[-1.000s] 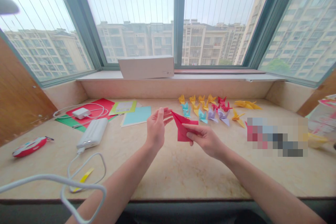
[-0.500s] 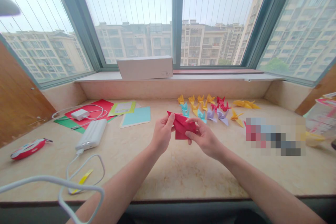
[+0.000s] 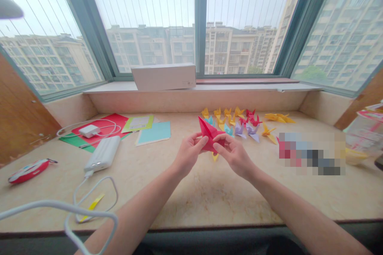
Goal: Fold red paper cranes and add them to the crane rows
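Note:
A piece of red origami paper [image 3: 208, 130], folded to a point at its upper left, is held up over the counter between both hands. My left hand [image 3: 191, 149] pinches its left side, thumb in front and fingers behind. On the other side my right hand [image 3: 235, 153] grips its lower right part, with thumb and forefinger close together. A small yellow paper tip [image 3: 214, 157] shows just below the red paper; what it belongs to is hidden. Behind the hands stand several folded paper cranes, among them a purple crane [image 3: 253, 131], a yellow crane [image 3: 269, 133] and a red crane [image 3: 250, 114].
Left on the counter [image 3: 191, 203] lie blue paper [image 3: 154, 133], red paper [image 3: 115, 119], a white power bank [image 3: 103, 153], a charger [image 3: 89, 130], a white cable [image 3: 54, 205] and a red-and-white object [image 3: 31, 170]. A white box [image 3: 164, 77] rests on the sill. A clear container [image 3: 365, 131] stands right.
The red paper has been turned and opened out, so its point now stands up higher at the left. Both hands have shifted their grip on it, and the yellow tip has come into view beneath.

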`<state>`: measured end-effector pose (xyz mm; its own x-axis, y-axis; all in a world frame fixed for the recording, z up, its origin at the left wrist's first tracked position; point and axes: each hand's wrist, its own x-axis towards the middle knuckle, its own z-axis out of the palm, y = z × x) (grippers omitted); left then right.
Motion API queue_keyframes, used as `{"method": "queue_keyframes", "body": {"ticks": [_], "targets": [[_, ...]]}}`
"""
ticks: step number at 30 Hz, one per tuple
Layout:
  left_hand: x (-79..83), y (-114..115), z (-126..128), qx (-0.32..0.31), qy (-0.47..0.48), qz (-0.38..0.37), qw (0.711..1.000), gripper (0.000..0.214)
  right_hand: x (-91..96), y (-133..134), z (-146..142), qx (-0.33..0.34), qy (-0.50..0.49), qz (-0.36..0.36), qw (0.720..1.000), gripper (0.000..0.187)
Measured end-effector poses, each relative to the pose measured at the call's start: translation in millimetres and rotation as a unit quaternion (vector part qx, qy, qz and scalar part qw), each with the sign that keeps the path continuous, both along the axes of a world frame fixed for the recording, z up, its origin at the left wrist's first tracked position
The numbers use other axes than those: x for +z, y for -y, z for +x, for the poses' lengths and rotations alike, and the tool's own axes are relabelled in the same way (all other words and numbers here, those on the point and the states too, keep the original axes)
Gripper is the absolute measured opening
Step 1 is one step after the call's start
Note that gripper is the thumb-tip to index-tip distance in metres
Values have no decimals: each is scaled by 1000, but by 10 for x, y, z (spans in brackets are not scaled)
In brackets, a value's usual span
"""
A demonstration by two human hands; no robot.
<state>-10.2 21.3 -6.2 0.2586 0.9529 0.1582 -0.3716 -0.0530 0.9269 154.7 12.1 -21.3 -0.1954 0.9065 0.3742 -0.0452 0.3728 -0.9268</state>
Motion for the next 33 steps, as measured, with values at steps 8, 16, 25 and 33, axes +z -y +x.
{"method": "queue_keyframes", "body": {"ticks": [8,16,25,33], "targets": [[-11,-5,1,35,-34,1,999,33,-66,-71,20,-45,34,22,998,26],[-35,-13,-1,29,-51,41,997,30,-94,-90,15,-24,-38,-40,998,28],[-38,11,9,46,-68,76,994,29,-33,-83,13,-11,-69,-41,997,28],[5,56,34,67,-48,56,995,31,-23,-73,7,-4,-65,-28,997,25]]}}
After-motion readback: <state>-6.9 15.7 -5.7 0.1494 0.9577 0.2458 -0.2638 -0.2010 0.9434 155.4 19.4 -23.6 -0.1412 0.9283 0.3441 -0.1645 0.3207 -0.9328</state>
